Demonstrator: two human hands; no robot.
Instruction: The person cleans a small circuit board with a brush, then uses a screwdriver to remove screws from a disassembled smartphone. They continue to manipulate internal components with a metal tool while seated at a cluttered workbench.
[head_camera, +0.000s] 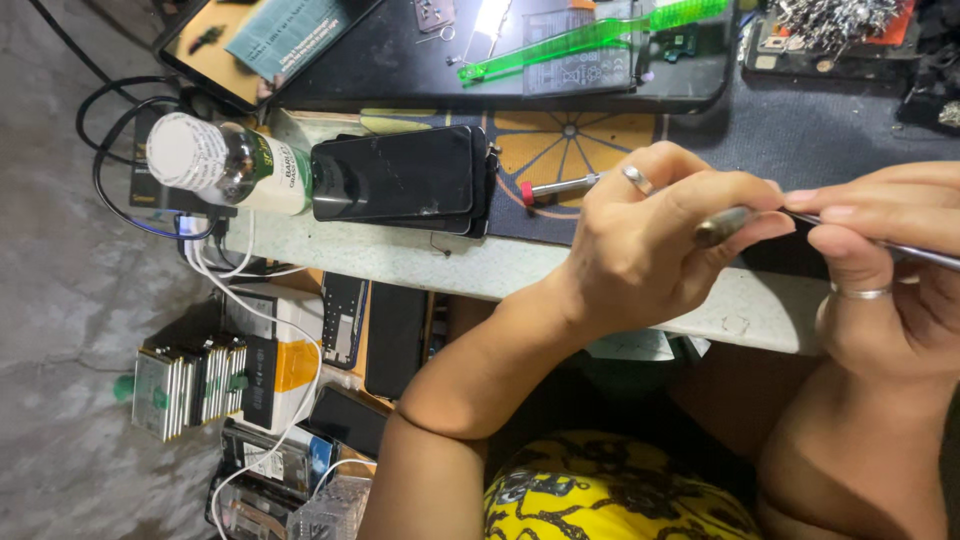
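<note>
Pinching thin metal tweezers (800, 218), both hands (760, 250) work right of a green-labelled white-capped bottle (225, 165).

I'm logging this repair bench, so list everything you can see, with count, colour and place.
Dark phones: a small stack, count unclear, black, on the bench edge at centre.
Bottle: one, white cap and green label, lying left of the phones.
Green plastic tool: one, translucent green, on the black tray at top.
Screwdriver: one, red-tipped, by the left hand.
Cables: white and black, hanging at left.
Battery packs: a row, silver, below the bench at left.
Slim metal tool: one, grey, gripped by both hands.
Left hand: ring on one finger.
Right hand: ring on one finger.
</note>
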